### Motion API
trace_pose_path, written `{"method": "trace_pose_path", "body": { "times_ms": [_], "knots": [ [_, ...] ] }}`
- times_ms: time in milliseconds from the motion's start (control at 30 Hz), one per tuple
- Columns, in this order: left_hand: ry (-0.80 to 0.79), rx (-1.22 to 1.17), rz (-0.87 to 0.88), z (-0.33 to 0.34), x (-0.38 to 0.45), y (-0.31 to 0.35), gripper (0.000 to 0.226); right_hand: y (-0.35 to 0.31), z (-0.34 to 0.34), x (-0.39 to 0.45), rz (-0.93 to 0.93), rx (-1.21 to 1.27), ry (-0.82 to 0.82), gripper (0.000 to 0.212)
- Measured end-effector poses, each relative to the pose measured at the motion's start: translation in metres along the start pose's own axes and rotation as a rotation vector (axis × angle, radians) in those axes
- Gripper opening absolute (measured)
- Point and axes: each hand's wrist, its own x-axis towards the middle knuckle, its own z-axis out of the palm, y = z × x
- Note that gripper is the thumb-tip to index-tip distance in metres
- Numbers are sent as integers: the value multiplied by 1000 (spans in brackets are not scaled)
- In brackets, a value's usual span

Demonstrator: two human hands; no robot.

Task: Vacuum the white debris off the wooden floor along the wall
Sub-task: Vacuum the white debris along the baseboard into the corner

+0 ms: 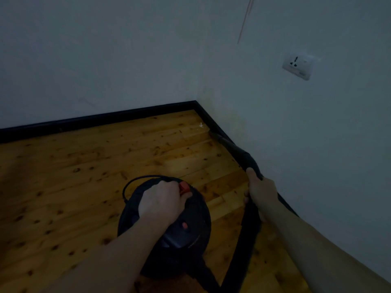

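A round black vacuum canister (pixel 186 240) with red buttons stands on the wooden floor (pixel 84 176). My left hand (pixel 160 199) grips the handle on top of it. My right hand (pixel 261 190) is closed around the black nozzle (pixel 234 150), which points along the right wall's skirting toward the corner. The nozzle tip lies on the floor, a little short of a small patch of white debris (pixel 200 124) near the corner. The black hose (pixel 243 250) runs back from my right hand to the canister's base.
Two white walls meet at a corner, edged by black skirting (pixel 105 118). A wall socket (pixel 298 66) sits on the right wall. A thin cord (pixel 244 22) hangs above it. A black cable loops at the canister's left.
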Motion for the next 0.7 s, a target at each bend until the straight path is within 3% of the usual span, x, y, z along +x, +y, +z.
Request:
{"method": "trace_pose_path", "body": {
  "times_ms": [600,667,700],
  "knots": [
    [-34,-29,1,-6,2,3,51,-5,39,45,-5,-80,-15,50],
    [-35,-41,5,-6,3,2,52,-7,44,49,9,-71,-27,64],
    [-35,-46,4,-5,2,2,52,-7,46,51,3,-65,-35,61]
  ]
}}
